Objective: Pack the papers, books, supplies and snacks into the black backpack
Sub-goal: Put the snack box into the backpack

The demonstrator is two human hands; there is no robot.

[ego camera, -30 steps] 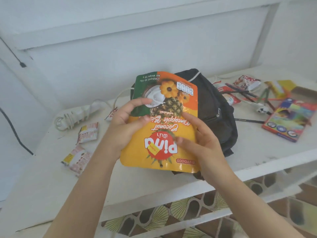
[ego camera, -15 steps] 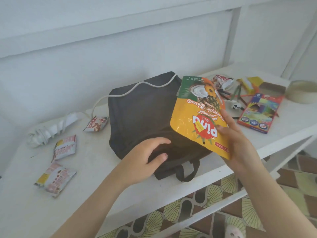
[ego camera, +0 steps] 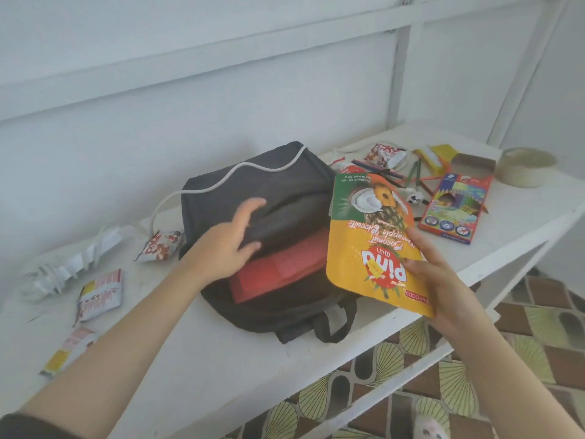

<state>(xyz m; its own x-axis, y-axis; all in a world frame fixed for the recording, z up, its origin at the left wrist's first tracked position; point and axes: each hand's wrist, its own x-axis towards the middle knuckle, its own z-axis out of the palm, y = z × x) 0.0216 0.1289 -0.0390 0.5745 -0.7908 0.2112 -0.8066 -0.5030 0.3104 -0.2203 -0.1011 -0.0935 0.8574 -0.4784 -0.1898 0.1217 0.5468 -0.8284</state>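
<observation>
The black backpack lies flat on the white shelf, its mouth facing me. My left hand grips the upper flap and lifts it, showing a red book inside. My right hand pinches the lower right corner of a yellow and orange pineapple biscuit pouch, held upside down just right of the opening. Small snack packets lie at the left.
A coloured pencil box, loose pencils, a yellow box, a snack packet and a tape roll sit at the right. A white cord crosses the backpack from a coiled bundle. Tiled floor shows below the shelf edge.
My left hand let go of the pouch, reached to the backpack and lifted its flap, revealing the red book. My right hand carried the pouch to the right of the bag.
</observation>
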